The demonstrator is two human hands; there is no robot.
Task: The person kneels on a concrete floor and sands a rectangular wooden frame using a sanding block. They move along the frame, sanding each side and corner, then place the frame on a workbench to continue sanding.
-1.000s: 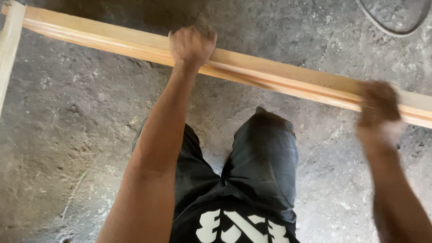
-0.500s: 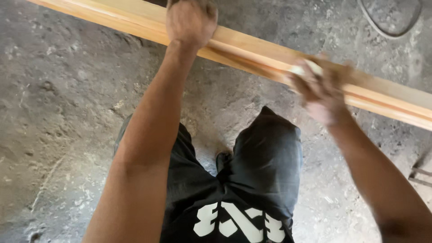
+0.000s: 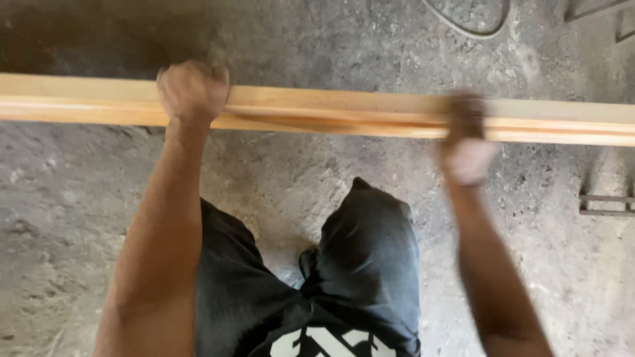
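From the head camera, you are holding a long wooden board point(image 3: 344, 114) level above the concrete floor point(image 3: 66, 218). Your left hand point(image 3: 193, 89) is clenching it firmly; your right hand point(image 3: 466, 142) is blurred, so its grip is unclear. The board looks stiff, fairly light and whippy, so wide-apart holds suit it.

Soft, even daylight fills the frame, brightest on the pale wooden plank point(image 3: 317, 112) across the upper part. The upper left corner of the concrete floor point(image 3: 66, 231) falls into deep shadow. The right hand point(image 3: 466, 142) is smeared by motion blur; the left hand point(image 3: 193, 89) is sharper. No glare shows.
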